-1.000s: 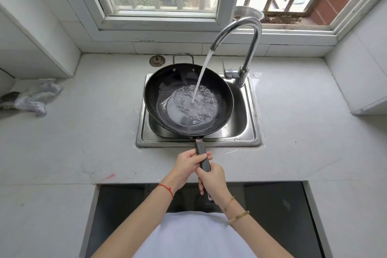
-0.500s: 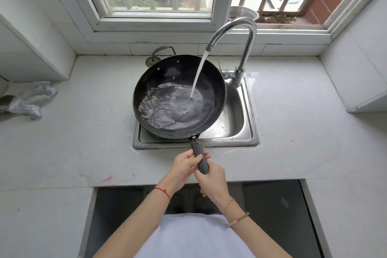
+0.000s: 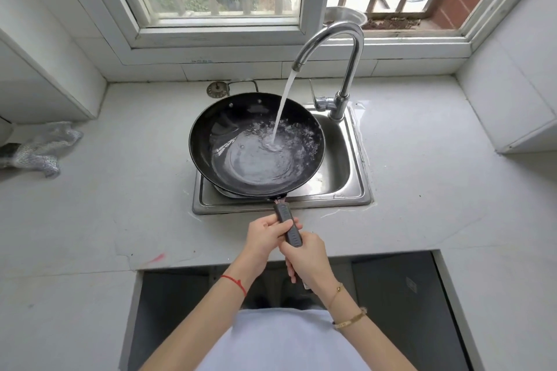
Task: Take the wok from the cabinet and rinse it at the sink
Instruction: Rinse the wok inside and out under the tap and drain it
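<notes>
Both the left hand (image 3: 265,235) and right hand (image 3: 307,259) still grip the wok (image 3: 256,144) handle, and the wok now sits flatter, back over the sink (image 3: 340,166).

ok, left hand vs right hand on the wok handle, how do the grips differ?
The left hand grips the wok handle nearer the wok; the right hand grips its tail end, closer to the body. The left wrist wears a red string; the right wrist wears gold bracelets. The left hand comes in from the handle's left side, the right hand from below. Both wrap the same handle.
</notes>
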Motion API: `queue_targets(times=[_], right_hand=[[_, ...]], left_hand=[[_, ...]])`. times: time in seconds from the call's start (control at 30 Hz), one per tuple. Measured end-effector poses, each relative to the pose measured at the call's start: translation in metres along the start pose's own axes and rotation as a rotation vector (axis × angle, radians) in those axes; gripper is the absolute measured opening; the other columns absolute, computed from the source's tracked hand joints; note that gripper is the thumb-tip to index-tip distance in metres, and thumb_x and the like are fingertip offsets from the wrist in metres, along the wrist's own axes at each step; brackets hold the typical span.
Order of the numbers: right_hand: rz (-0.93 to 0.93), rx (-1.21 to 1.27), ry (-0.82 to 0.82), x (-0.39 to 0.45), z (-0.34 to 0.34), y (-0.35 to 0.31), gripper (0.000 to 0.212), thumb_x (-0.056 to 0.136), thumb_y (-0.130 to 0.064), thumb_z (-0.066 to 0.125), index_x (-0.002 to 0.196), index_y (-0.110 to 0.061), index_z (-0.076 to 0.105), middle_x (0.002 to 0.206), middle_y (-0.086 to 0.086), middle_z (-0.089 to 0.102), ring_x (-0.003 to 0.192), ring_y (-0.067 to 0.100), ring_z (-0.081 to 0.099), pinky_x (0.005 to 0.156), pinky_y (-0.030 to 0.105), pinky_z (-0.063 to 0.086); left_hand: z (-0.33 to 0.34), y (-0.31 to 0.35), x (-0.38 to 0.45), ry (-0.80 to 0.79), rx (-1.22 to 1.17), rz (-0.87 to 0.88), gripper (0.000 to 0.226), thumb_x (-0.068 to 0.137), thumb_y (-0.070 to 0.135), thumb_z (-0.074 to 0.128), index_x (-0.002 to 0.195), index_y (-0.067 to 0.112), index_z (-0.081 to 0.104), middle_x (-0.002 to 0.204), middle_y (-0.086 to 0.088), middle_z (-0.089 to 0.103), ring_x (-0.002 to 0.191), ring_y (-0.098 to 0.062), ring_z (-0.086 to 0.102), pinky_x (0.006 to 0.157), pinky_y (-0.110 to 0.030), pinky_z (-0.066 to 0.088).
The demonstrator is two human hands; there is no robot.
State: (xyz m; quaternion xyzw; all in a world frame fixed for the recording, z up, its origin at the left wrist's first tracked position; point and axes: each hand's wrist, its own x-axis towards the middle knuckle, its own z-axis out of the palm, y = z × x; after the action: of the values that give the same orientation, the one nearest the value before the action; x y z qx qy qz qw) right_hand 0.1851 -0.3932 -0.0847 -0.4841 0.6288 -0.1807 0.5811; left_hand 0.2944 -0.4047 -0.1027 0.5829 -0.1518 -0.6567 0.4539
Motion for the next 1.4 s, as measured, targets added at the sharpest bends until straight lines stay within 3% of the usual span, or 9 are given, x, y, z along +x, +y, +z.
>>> queue_targets(times=[0.2, 0.37, 0.63, 1.4], right_hand=[[-0.059, -0.117, 0.081, -0.001, -0.003, 0.002, 0.021, 0.097, -0.022, 0.056, 0.076, -0.02, 0.055, 0.059, 0.006, 0.059, 0.035, 0.01, 0.052, 0.036, 0.021, 0.046], [-0.063, -0.075, 0.1, 0.002, -0.005, 0.004, 0.019, 0.096, -0.021, 0.057, 0.077, -0.019, 0.057, 0.057, 0.006, 0.059, 0.035, 0.013, 0.054, 0.036, 0.024, 0.046], [0.016, 0.105, 0.056, 0.008, -0.002, 0.005, 0.022, 0.093, -0.015, 0.059, 0.072, -0.012, 0.058, 0.05, 0.009, 0.055, 0.035, 0.02, 0.051, 0.036, 0.027, 0.045], [0.01, -0.003, 0.092, 0.018, 0.008, 0.018, 0.022, 0.094, -0.016, 0.056, 0.073, -0.009, 0.058, 0.05, 0.007, 0.055, 0.033, 0.016, 0.051, 0.035, 0.024, 0.042]], left_hand=[[0.001, 0.0, 0.004, -0.135, -0.084, -0.076, 0.034, 0.093, -0.004, 0.055, 0.127, -0.006, 0.057, 0.116, -0.015, 0.071, 0.106, -0.022, 0.07, 0.087, -0.029, 0.057], [0.005, 0.003, 0.009, -0.194, -0.152, -0.084, 0.034, 0.092, -0.009, 0.052, 0.126, -0.005, 0.056, 0.119, -0.016, 0.069, 0.106, -0.021, 0.07, 0.091, -0.03, 0.057], [0.007, 0.004, 0.013, -0.09, -0.031, -0.016, 0.032, 0.089, -0.008, 0.059, 0.121, -0.008, 0.06, 0.107, -0.015, 0.073, 0.097, -0.021, 0.072, 0.076, -0.025, 0.059], [-0.013, -0.011, 0.032, -0.18, -0.032, -0.094, 0.034, 0.091, -0.008, 0.055, 0.125, -0.01, 0.056, 0.118, -0.022, 0.067, 0.098, -0.018, 0.072, 0.078, -0.024, 0.057]])
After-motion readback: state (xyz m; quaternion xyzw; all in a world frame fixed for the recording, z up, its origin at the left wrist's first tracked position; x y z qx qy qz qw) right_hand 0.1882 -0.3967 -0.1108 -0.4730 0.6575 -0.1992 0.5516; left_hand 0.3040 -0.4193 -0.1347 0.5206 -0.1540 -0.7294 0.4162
